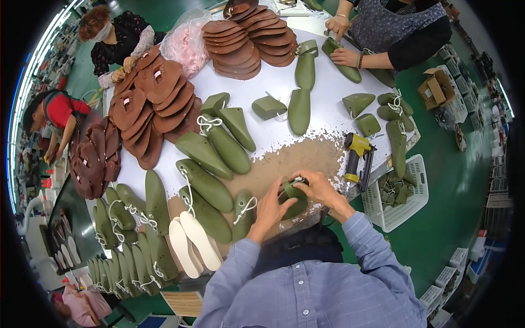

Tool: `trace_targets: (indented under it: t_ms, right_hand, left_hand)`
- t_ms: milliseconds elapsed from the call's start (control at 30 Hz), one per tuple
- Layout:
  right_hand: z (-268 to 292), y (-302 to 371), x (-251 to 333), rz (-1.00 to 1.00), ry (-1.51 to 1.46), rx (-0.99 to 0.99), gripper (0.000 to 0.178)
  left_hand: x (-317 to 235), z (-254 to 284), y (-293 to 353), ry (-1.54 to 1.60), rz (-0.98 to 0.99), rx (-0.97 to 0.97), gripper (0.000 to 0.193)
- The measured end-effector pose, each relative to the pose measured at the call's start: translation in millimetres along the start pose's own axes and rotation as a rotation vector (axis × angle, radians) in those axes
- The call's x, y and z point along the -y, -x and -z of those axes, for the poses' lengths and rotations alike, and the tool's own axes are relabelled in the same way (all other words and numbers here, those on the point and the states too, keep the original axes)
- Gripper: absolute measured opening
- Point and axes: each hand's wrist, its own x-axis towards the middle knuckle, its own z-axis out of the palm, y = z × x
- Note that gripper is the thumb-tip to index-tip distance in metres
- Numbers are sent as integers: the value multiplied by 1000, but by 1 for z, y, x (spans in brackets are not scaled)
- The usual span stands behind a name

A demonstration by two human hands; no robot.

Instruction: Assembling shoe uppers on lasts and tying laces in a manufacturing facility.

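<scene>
Both my hands are at the near edge of the table over a green shoe last (296, 209). My left hand (269, 209) is curled against the last's left side, its thumb across it. My right hand (321, 190) pinches a small dark and metallic piece (298, 181) at the top of the last; its kind is too small to make out. My fingers hide part of the last. Left of my left hand stands a green last piece with a white cord (244, 210). A pair of white insoles (192, 240) lies further left. Beyond my right hand rests a yellow and black staple gun (357, 156).
Green lasts (229, 145) lie over the table. Brown leather uppers (158, 104) and brown sole-shaped pieces (235, 49) are stacked at the far left and back. A white basket (419, 203) with green pieces stands at the right. Across the table, a co-worker's hands (345, 56) hold a last.
</scene>
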Motion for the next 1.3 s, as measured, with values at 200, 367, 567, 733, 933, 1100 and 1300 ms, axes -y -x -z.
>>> trace_targets:
  t_ms: [200, 367, 567, 733, 933, 1100, 1300]
  right_hand:
    - [0, 6, -15, -78, -57, -24, 33]
    - [12, 20, -22, -145, 130, -57, 32]
    - [0, 23, -20, 145, 291, -216, 29]
    - [-7, 26, -21, 194, 371, -256, 19]
    - [2, 27, -20, 279, 527, -146, 11]
    - [20, 37, 13, 95, 328, -129, 5]
    - [30, 58, 23, 19, -13, 23, 20]
  left_hand:
    - [-12, 6, -23, -122, -52, 142, 64]
    - [-13, 8, -22, -106, -15, 136, 58]
    - [-15, 7, -19, -160, -88, 86, 56]
    - [-21, 9, -17, -198, -12, 104, 58]
    - [-28, 11, -17, -244, -3, 148, 57]
    - [-30, 18, -6, -314, -153, 38, 50]
    - [-33, 11, -9, -292, -407, -38, 46]
